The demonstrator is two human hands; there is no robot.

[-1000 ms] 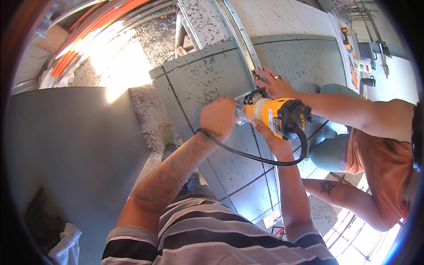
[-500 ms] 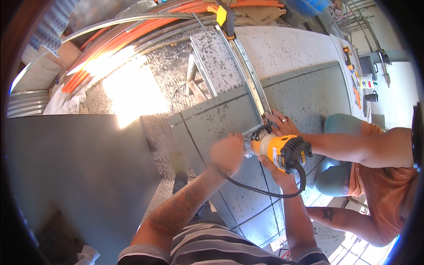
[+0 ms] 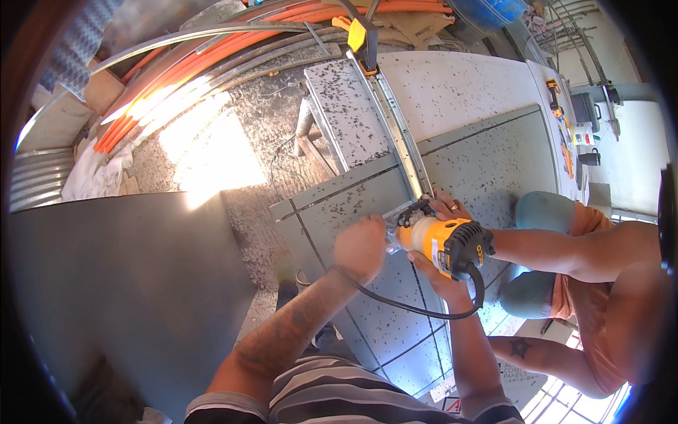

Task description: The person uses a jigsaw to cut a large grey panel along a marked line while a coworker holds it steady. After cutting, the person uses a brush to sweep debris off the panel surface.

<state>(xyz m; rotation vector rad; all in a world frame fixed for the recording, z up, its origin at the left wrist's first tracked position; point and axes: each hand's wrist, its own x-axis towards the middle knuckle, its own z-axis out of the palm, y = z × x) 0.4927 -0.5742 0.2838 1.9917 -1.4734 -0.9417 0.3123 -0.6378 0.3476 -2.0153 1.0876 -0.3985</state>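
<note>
A yellow-and-black handheld router [image 3: 446,244] lies tilted on its side over a grey grooved panel [image 3: 378,288], against the metal guide rail [image 3: 395,134]. My left hand [image 3: 359,246] is closed at the router's base, its fingertips mostly hidden. From below, my right hand [image 3: 439,277] wraps round the motor body. The router's black cord [image 3: 395,305] loops across my left wrist and back to the tool. Another person's hand [image 3: 448,205] rests by the rail, just beyond the router. Dark chips lie scattered over the panel.
A yellow-and-black clamp [image 3: 361,42] stands at the rail's far end. Beside me on the left is a large dark sheet [image 3: 134,283]. Orange pipes [image 3: 212,71] lie on the floor at the back. The other person kneels at the right in an orange shirt [image 3: 590,332].
My view has shifted slightly. The router and both my hands appear a little farther along the rail, toward the clamp. The other person's upper body has moved slightly.
</note>
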